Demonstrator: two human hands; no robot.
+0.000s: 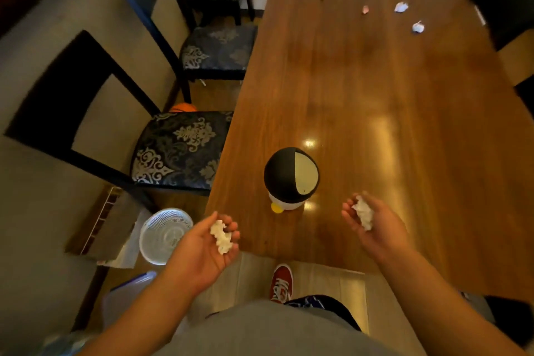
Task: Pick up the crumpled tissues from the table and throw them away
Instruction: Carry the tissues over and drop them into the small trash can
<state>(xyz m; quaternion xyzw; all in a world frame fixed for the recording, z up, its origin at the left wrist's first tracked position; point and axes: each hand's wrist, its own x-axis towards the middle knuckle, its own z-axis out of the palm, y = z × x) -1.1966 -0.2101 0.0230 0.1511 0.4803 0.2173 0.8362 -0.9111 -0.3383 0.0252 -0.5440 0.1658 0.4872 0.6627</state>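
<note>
tissues (pixel 221 236) (pixel 364 213) in left hand (pixel 202 248) & right hand (pixel 372 225), palms up.

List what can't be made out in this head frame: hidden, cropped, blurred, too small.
- Penguin bin: lid flap shut, inside hidden.
- Five far tissues: too small to tell paper type; one looks pinkish.
- Orange ball: mostly hidden by the chair seat.
- Right chair: cropped by the frame edge, blurred.
- Left hand and right hand: each cups white tissue; how many pieces is unclear.
</note>
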